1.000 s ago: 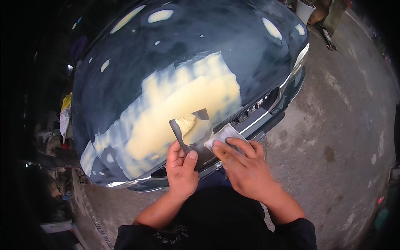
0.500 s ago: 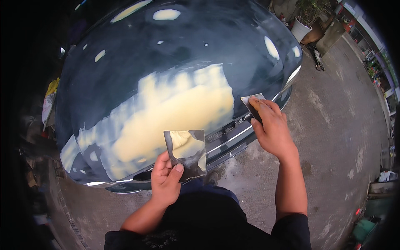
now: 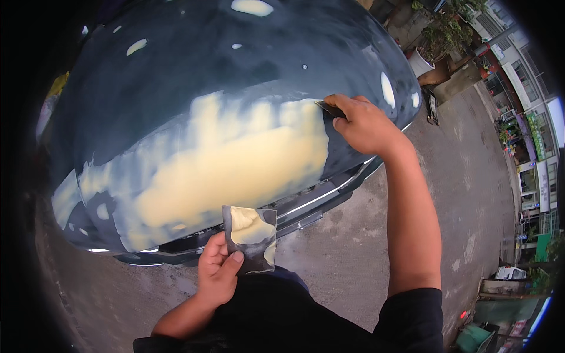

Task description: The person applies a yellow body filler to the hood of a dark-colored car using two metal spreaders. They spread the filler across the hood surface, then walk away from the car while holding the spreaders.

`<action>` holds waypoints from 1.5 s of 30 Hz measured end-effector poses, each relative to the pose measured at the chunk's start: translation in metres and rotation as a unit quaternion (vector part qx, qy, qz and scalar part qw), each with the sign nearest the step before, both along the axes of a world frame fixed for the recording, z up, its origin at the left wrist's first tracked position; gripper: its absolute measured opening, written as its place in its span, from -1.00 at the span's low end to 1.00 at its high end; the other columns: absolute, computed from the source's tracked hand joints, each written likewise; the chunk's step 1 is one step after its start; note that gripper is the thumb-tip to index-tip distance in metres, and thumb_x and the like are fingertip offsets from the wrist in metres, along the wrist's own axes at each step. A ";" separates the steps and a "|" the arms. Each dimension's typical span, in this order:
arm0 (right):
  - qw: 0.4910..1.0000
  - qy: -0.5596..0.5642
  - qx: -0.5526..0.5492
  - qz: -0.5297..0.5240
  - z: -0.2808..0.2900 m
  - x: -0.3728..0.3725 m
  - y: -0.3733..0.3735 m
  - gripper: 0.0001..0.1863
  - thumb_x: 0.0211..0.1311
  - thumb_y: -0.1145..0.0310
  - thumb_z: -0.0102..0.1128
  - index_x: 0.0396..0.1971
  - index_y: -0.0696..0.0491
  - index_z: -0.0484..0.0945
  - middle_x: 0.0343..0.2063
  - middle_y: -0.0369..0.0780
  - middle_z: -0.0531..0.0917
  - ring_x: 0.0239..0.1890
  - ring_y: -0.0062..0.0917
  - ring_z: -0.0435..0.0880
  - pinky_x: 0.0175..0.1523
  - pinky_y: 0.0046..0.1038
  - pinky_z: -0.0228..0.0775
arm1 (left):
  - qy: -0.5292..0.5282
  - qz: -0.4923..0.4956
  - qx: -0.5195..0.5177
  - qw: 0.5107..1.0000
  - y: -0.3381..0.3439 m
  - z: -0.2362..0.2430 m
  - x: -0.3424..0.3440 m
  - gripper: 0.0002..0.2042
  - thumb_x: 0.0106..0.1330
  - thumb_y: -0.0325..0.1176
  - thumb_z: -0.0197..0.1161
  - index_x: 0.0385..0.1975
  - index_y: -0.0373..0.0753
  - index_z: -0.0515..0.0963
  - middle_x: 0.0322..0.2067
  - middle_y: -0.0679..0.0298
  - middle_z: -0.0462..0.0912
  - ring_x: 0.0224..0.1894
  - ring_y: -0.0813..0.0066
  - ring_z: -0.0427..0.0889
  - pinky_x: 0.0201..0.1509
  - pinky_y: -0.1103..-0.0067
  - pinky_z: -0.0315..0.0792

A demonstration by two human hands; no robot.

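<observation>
A dark car hood point(image 3: 159, 76) fills the upper part of the view, with a broad patch of cream-coloured body filler point(image 3: 218, 170) spread over its front. My right hand point(image 3: 365, 126) grips a thin putty spreader point(image 3: 331, 110), whose edge lies at the upper right corner of the patch. Low in front of me, my left hand point(image 3: 220, 267) pinches a dark square mixing plate point(image 3: 256, 256) between thumb and fingers. On that plate sits a dollop of cream filler point(image 3: 247, 222), with smears at its right edge.
Smaller filler spots point(image 3: 252, 7) dot the hood. Below its front edge run the grille and bumper point(image 3: 306, 217). Grey concrete ground point(image 3: 465, 194) stretches to the right. A potted plant point(image 3: 421, 62) stands beyond the car's right corner, and a green container point(image 3: 472, 338) sits at lower right.
My right hand has moved up and left with the spreader, from beside the hood's front edge to the patch's upper corner. The view has shifted; the left hand still holds the plate.
</observation>
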State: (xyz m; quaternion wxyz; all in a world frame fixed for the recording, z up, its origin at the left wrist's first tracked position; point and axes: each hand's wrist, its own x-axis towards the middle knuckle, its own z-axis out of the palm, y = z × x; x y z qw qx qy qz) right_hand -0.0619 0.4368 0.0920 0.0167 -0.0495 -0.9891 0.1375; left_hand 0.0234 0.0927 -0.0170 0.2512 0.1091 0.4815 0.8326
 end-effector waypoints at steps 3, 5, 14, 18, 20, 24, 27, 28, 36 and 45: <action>1.000 0.001 -0.028 0.007 -0.006 0.004 -0.003 -0.57 0.14 0.46 0.05 0.07 0.07 0.46 -0.12 -0.03 0.60 0.07 -0.19 0.49 0.16 -0.26 0.32 | -0.018 -0.002 0.022 1.000 0.002 -0.005 -0.001 -0.60 0.37 -0.58 0.04 0.20 -0.42 0.23 0.07 0.10 0.54 0.13 0.45 0.49 0.25 0.52 0.27; 0.999 0.013 -0.027 0.012 -0.010 0.011 -0.008 -0.57 0.13 0.48 0.07 0.07 0.08 0.46 -0.10 -0.04 0.60 0.07 -0.19 0.49 0.16 -0.27 0.33 | -0.018 -0.002 0.020 1.000 0.002 -0.007 -0.003 -0.60 0.37 -0.58 0.04 0.20 -0.42 0.23 0.06 0.10 0.54 0.13 0.45 0.49 0.26 0.52 0.26; 0.998 0.061 -0.024 0.011 -0.034 0.057 -0.024 -0.56 0.12 0.51 0.03 0.07 0.09 0.46 0.05 -0.18 0.58 0.15 -0.25 0.46 0.02 -0.11 0.27 | -0.026 -0.003 0.020 0.999 0.009 -0.008 -0.007 -0.59 0.32 -0.63 0.03 0.19 -0.43 0.25 0.09 0.09 0.51 0.15 0.41 0.48 0.28 0.50 0.25; 0.998 0.065 -0.020 -0.003 -0.047 0.074 -0.030 -0.49 0.10 0.52 0.12 0.13 0.05 0.42 0.00 -0.19 0.58 0.15 -0.27 0.45 0.06 -0.18 0.28 | -0.045 0.006 0.012 0.999 0.010 -0.009 -0.009 -0.58 0.30 -0.65 0.01 0.19 -0.43 0.25 0.09 0.07 0.51 0.16 0.38 0.48 0.29 0.47 0.25; 0.997 0.072 -0.013 0.000 -0.055 0.081 -0.031 -0.48 0.09 0.52 0.14 0.13 0.04 0.42 0.01 -0.21 0.58 0.15 -0.28 0.44 0.05 -0.19 0.28 | -0.047 0.005 0.014 0.999 0.012 -0.006 -0.011 -0.58 0.29 -0.65 0.00 0.18 -0.43 0.26 0.09 0.05 0.51 0.16 0.36 0.48 0.29 0.46 0.25; 0.996 0.089 -0.016 -0.003 -0.072 0.094 -0.033 -0.46 0.09 0.52 0.14 0.16 0.04 0.41 0.05 -0.23 0.57 0.16 -0.28 0.44 0.05 -0.20 0.26 | -0.056 0.002 0.012 0.998 0.014 -0.005 -0.014 -0.58 0.29 -0.65 0.01 0.17 -0.43 0.26 0.09 0.04 0.52 0.17 0.34 0.48 0.29 0.43 0.26; 0.995 0.097 0.003 -0.008 -0.087 0.104 -0.034 -0.44 0.08 0.52 0.15 0.17 0.04 0.41 0.10 -0.23 0.54 0.16 -0.29 0.43 0.08 -0.21 0.26 | -0.067 0.001 0.014 0.998 0.016 -0.004 -0.016 -0.58 0.29 -0.64 0.02 0.17 -0.42 0.26 0.09 0.04 0.52 0.16 0.34 0.48 0.29 0.42 0.27; 0.994 0.106 0.007 -0.007 -0.094 0.106 -0.034 -0.43 0.07 0.52 0.15 0.17 0.04 0.41 0.11 -0.23 0.53 0.16 -0.29 0.43 0.09 -0.21 0.25 | -0.075 0.001 0.016 0.997 0.016 -0.004 -0.016 -0.58 0.29 -0.64 0.03 0.17 -0.42 0.27 0.09 0.04 0.52 0.16 0.34 0.48 0.29 0.42 0.27; 0.989 0.148 0.004 -0.014 -0.130 0.124 -0.038 -0.45 0.05 0.50 0.21 0.13 0.01 0.46 0.18 -0.29 0.48 0.18 -0.34 0.41 0.11 -0.22 0.22 | -0.076 -0.004 0.010 0.997 0.022 0.002 -0.020 -0.57 0.28 -0.63 0.06 0.17 -0.40 0.27 0.08 0.04 0.52 0.15 0.34 0.50 0.28 0.41 0.29; 0.983 0.177 0.010 -0.039 -0.159 0.144 -0.041 -0.51 0.06 0.47 0.23 0.08 -0.01 0.52 0.16 -0.35 0.50 0.16 -0.41 0.42 0.08 -0.14 0.22 | -0.120 0.014 -0.003 0.993 0.030 0.007 -0.018 -0.55 0.27 -0.61 0.05 0.19 -0.33 0.24 0.07 0.09 0.52 0.13 0.33 0.51 0.26 0.38 0.34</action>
